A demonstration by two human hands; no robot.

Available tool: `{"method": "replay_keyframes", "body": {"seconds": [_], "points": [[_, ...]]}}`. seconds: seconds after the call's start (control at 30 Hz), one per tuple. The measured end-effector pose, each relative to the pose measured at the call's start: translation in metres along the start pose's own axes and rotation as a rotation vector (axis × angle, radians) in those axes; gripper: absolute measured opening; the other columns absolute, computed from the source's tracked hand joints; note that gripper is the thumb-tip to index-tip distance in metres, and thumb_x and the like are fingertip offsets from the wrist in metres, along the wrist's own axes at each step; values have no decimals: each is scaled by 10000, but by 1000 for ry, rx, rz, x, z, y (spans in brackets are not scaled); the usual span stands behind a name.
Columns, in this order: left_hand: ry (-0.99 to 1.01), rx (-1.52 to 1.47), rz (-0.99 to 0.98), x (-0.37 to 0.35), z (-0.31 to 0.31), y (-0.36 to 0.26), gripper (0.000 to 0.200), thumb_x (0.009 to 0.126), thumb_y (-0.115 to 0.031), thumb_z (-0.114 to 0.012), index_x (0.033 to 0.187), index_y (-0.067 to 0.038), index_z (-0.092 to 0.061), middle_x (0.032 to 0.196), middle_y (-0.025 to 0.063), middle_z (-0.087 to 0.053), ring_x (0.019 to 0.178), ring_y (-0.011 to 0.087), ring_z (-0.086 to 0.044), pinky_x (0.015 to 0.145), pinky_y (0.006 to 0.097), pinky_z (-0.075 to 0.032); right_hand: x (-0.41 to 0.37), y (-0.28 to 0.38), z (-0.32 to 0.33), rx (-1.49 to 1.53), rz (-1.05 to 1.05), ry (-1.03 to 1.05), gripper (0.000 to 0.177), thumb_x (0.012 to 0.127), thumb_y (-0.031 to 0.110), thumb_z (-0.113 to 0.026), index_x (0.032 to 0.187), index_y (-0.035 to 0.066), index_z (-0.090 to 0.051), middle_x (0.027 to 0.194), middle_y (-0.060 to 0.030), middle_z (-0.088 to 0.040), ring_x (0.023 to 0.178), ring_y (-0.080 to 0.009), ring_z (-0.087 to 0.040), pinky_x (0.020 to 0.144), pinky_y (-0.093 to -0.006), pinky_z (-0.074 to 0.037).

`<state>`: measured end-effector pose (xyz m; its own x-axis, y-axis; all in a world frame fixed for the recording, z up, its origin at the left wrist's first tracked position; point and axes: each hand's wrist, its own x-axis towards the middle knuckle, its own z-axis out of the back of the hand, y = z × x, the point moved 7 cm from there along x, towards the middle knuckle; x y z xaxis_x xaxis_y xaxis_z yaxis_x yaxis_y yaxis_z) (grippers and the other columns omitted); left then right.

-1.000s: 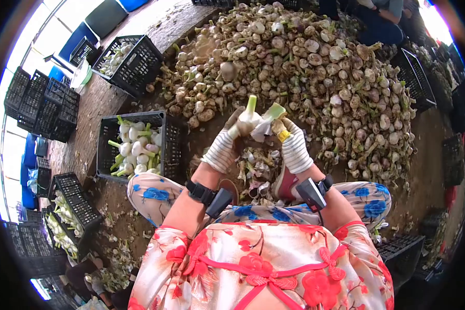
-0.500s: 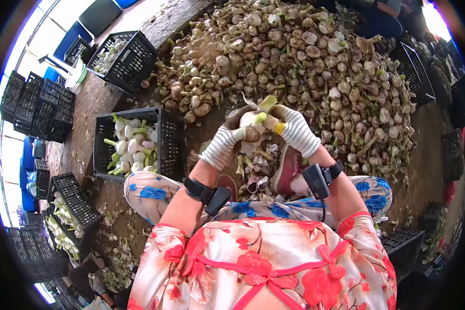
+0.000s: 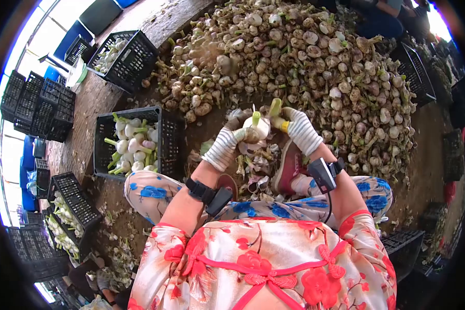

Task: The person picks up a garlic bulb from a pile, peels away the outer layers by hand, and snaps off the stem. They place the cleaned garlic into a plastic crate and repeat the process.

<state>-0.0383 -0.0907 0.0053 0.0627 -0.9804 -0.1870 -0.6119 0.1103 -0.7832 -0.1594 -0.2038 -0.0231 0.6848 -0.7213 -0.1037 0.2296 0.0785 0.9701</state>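
My left hand (image 3: 233, 135), in a striped knit glove with a dirty finger area, is closed round a white garlic bulb (image 3: 261, 128) with a short green stem pointing up. Just right of the bulb is my right hand (image 3: 297, 128), gloved the same way and with a yellow band at a finger. Its fingers pinch a strip of green stalk peel (image 3: 275, 107), apart from the bulb. Peeled skins and stem scraps (image 3: 261, 168) lie on the floor below, between my shoes.
A large heap of unpeeled garlic (image 3: 305, 62) rises in front. Left of my hands stands a black crate (image 3: 160, 139) holding cleaned bulbs. Another crate (image 3: 134, 62) of garlic stands beyond it, and more crates (image 3: 75, 199) are at left. Another person's gloved hands (image 3: 101, 281) show at lower left.
My right hand has drawn a little right, away from the bulb, with the green peel. The bulb now looks whiter, its short green stem bare. My left hand keeps its hold.
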Motion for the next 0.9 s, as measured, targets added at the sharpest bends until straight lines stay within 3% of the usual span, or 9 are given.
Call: {"method": "replay_keyframes", "body": {"seconds": [0.1,0.2,0.27,0.37,0.47,0.67,0.73,0.8,0.9], "points": [[-48,5,10,0,12,0,544,681,-105,-669,1179,-41,-458,1077,101,-560,896,193,-586,717,278,-515,-13,21,2,-28,244,-71,540,755,262,-666,1170,-28,-477,964,-103,-596,829,-124,-515,756,-243,-432],[-63,35,9,3,21,5,565,672,-89,-687,1182,-41,-450,1085,99,-552,918,193,-578,734,290,-516,-20,17,0,49,106,-45,638,739,267,-678,1247,-7,-406,1040,-132,-580,892,-148,-529,786,-248,-431],[-29,73,37,5,15,9,583,676,-124,-699,1192,-41,-441,1096,88,-543,944,185,-565,768,286,-505,-30,51,-4,-200,225,-118,435,723,219,-694,1086,21,-559,972,-139,-610,846,-193,-578,751,-275,-457],[-14,89,38,2,11,9,618,679,-164,-708,1212,-41,-420,1104,87,-536,953,179,-560,797,280,-493,-38,53,-14,-192,250,-234,189,736,88,-658,894,3,-597,745,-122,-607,668,-196,-574,637,-289,-462],[-9,46,7,-5,5,4,613,696,-167,-689,1224,-36,-406,1112,92,-532,956,181,-563,811,285,-488,-39,51,-20,-229,184,-198,99,779,34,-606,858,-19,-577,741,-63,-604,679,-86,-516,632,-235,-457],[233,-5,34,-5,-3,-1,524,736,-142,-613,1216,-39,-431,1101,92,-543,942,168,-567,832,288,-467,-33,40,-15,42,38,-155,143,830,120,-572,880,-14,-574,733,-50,-598,639,-88,-501,578,-254,-443],[5,127,56,-4,14,2,473,748,-124,-598,1188,-17,-462,1059,88,-566,929,159,-567,823,281,-462,-36,31,-20,452,-91,-144,155,834,115,-572,905,-24,-567,774,-39,-596,665,-81,-491,600,-236,-436],[-21,74,74,-3,17,4,413,779,-132,-605,1159,-12,-493,1027,72,-582,912,150,-565,799,272,-465,-34,33,-23,170,84,-141,157,823,103,-588,918,-20,-563,782,-41,-591,714,-78,-487,649,-229,-432],[-176,122,-205,4,35,1,330,808,-173,-616,1091,-20,-548,969,57,-605,859,143,-577,773,269,-475,-34,40,-36,81,172,-148,99,816,61,-571,886,-9,-569,755,-60,-598,671,-97,-488,618,-251,-437]]}}
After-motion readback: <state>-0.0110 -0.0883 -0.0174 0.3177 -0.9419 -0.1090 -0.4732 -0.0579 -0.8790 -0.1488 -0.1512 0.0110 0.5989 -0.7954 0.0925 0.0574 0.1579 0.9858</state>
